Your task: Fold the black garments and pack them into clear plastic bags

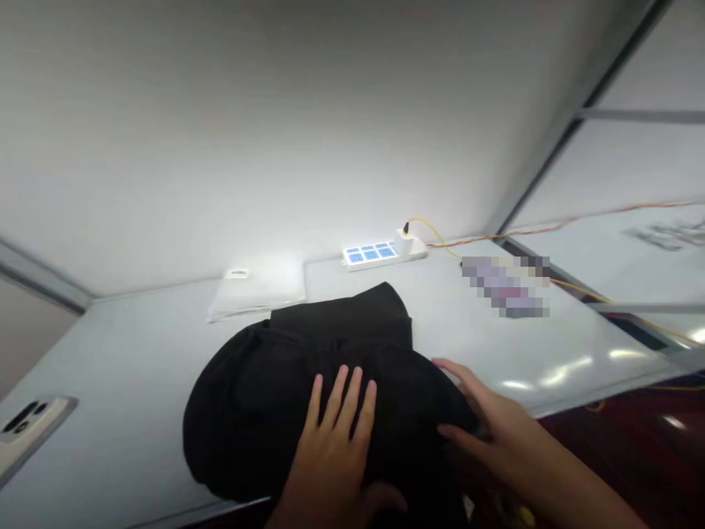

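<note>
A bulky black cloth item (264, 397), which looks like a folded garment, lies at the front of the white table. Its rounded left side bulges, and a squarer flap stands up at the back. My left hand (338, 433) rests flat on its middle, fingers spread and pointing away from me. At the item's right edge is my right hand (496, 415), thumb on the near side and a finger reaching round the far side, with the cloth between them. The other fingers of that hand are mostly hidden.
Behind the cloth lie a flat clear plastic packet (258, 290) and a white power strip (377, 255) with a plugged-in adapter (405, 241). A yellow cable (432, 228) runs to a blurred-out object (504, 286). A phone (33, 433) is at the left; white panels enclose the table.
</note>
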Demonstrator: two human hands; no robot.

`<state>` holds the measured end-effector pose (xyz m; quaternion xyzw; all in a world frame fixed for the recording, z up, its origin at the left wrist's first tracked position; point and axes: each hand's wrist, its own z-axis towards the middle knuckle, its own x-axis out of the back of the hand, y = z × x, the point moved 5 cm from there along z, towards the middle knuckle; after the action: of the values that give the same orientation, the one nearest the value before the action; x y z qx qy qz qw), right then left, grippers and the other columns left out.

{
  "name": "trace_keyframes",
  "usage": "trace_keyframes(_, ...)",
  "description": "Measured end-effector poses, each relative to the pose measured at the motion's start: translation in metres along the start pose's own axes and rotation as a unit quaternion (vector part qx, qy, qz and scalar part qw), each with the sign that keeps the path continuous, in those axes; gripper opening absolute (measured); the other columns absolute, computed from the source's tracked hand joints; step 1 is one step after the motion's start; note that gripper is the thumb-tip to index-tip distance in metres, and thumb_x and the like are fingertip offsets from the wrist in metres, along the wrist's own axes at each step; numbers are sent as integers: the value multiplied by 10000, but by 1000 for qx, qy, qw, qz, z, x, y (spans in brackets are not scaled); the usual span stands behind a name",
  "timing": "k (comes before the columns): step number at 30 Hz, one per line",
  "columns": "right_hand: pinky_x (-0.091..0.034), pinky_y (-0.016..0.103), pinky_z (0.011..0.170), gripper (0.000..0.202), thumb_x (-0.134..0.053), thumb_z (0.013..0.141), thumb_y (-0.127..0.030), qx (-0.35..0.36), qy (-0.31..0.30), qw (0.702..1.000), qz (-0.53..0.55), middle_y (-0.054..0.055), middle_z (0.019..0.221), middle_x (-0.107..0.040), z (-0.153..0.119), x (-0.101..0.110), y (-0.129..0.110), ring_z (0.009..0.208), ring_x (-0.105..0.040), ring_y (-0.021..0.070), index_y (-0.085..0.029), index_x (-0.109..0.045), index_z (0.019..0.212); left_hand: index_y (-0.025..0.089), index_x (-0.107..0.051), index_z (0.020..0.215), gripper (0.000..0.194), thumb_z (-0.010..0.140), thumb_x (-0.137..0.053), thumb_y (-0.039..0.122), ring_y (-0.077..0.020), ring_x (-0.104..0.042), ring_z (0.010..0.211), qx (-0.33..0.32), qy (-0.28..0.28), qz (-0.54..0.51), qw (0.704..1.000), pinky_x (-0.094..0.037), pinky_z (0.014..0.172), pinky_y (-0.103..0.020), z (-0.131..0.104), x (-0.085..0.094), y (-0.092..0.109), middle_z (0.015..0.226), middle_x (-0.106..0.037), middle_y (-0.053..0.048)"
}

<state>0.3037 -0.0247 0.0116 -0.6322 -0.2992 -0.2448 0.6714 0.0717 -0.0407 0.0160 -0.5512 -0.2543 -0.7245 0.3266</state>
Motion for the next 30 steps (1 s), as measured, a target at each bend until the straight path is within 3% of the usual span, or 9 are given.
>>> trace_keyframes(4, -601, 340, 839, 332, -583, 906, -407, -32, -18, 998, 42, 61, 1138, -742, 7, 14, -14, 980, -731, 250, -268, -629, 1204, 117, -114, 1627, 1188, 796, -578, 827, -422, -413, 1438, 84, 57, -70, 992, -268, 1157, -689, 15, -3, 8, 1556, -450, -229)
trace_keyframes(8, -605, 299, 641, 396, -593, 919, -423, -22, 28, 997, 74, 53, 1098, -725, 22, 22, -51, 743, -722, 195, -273, -541, 1283, 216, -181, 1629, 1052, 824, -713, 635, -392, -586, 1267, 177, 100, -141, 969, -469, 1030, -597, 33, 11, 14, 1420, -579, -197)
trace_keyframes(13, -579, 388, 1002, 489, -607, 964, -333, 144, 36, 965, 217, 78, 1398, -592, 25, 5, -106, 1189, -661, 230, -345, -446, 1425, 281, -61, 1636, 800, 987, -526, 235, -249, -613, 1275, 266, 189, -243, 914, -543, 990, -375, 27, 13, 4, 1474, -553, -122)
trace_keyframes(17, -470, 491, 1143, 563, -548, 992, -253, 194, 148, 958, 148, 79, 1543, -478, 8, -18, -90, 1415, -481, 269, -361, -359, 1510, 250, -68, 1641, 820, 982, -553, 302, -393, -571, 1281, 358, 189, -71, 912, -511, 961, -563, -2, 15, -24, 1452, -535, -204)
trace_keyframes(19, -422, 527, 1177, 601, -575, 964, -240, 211, 93, 973, 28, 68, 1535, -502, 6, -41, -75, 1431, -462, 287, -355, -390, 1524, 229, -102, 1639, 809, 976, -561, 290, -469, -415, 1401, 369, 184, 18, 911, -451, 982, -645, -12, 17, -31, 1543, -398, -259)
trace_keyframes(21, -398, 551, 1187, 612, -535, 938, -172, 238, 21, 969, -57, 57, 1512, -534, 7, -60, -64, 1417, -479, 285, -350, -438, 1515, 248, -246, 1612, 699, 980, -543, 233, -455, -344, 1446, 353, 200, 46, 913, -415, 1018, -635, -16, 21, -29, 1584, -326, -241)
trace_keyframes(25, -462, 529, 1130, 764, -446, 793, -13, 229, -44, 966, -114, 105, 1506, -522, 20, -71, -56, 1377, -505, 277, -272, -464, 1512, 272, -671, 1290, 327, 974, -590, 302, -311, -607, 1042, 298, 179, -2, 938, -477, 890, -504, -9, 16, -4, 1154, -624, -131)
trace_keyframes(27, -499, 516, 1084, 773, -464, 731, 14, 231, -57, 962, -136, 124, 1463, -542, 28, -70, -58, 1342, -520, 295, -257, -537, 1451, 215, -717, 1182, 341, 915, -672, 422, -305, -601, 911, 292, 133, -21, 947, -499, 807, -490, -3, 8, 6, 1017, -633, -119)
trace_keyframes(30, -509, 526, 1050, 564, -490, 758, 8, 250, -28, 956, -154, 119, 1352, -591, 40, -63, -66, 1270, -552, 302, -266, -690, 1209, 158, -689, 1217, 448, 868, -722, 437, -341, -609, 938, 296, 80, -27, 952, -532, 781, -501, 4, -2, 5, 1081, -648, -151)
